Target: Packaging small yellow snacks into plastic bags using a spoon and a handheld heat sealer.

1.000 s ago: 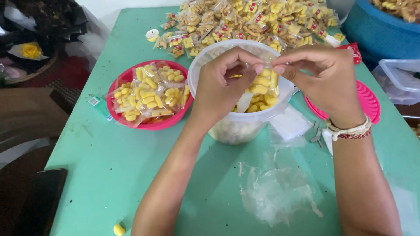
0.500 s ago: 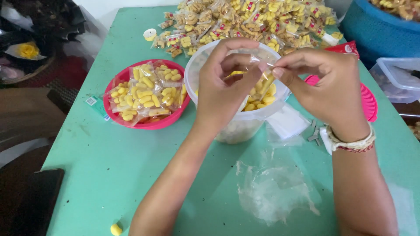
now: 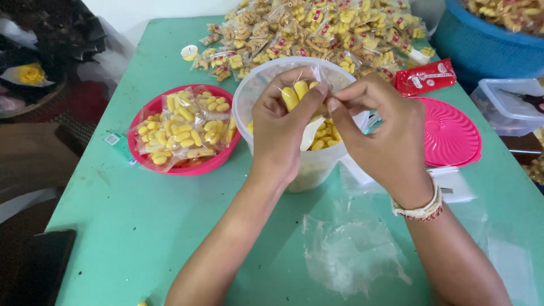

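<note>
Hands [image 3: 334,122] closer — packet [image 3: 300,93] higher

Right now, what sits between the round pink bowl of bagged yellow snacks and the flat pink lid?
In the head view, the clear plastic tub, with both hands above it.

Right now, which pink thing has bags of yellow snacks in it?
The pink bowl left of the clear tub; the pink lid on the right lies bare.

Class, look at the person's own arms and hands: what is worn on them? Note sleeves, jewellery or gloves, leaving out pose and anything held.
Both forearms are bare, with no sleeves in view and no gloves. The left hand shows no visible ring, watch or band. The right hand has a wristband at the wrist: pale cream strands with a thin red thread beneath.
</note>
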